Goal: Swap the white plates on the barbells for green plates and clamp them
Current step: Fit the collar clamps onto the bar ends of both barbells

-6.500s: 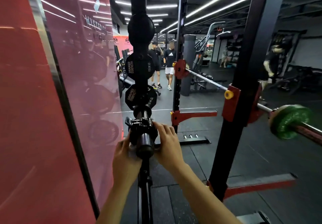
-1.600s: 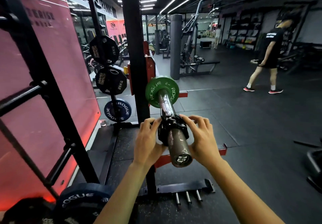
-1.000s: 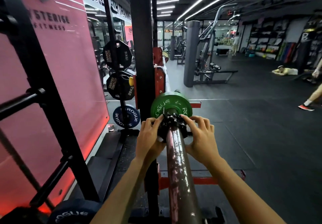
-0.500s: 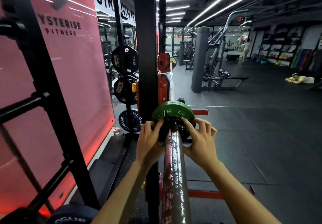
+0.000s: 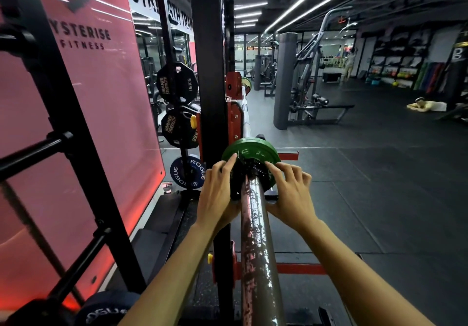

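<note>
A green plate sits on the barbell sleeve, which runs from the bottom of the view up toward the rack. A black clamp rests on the sleeve, pressed against the plate's face. My left hand grips the clamp's left side, forefinger stretched onto the plate. My right hand holds the clamp's right side with fingers curled around it. Another green plate shows at the bar's far end.
A black rack upright with red hooks stands just left of the bar. Black 15 kg and 25 kg plates and a blue plate hang on a storage post. A pink wall panel fills the left. A person lies on the floor far right.
Both hands slid the clamp along the sleeve from its end up to the green plate. My view has moved closer over the bar.
</note>
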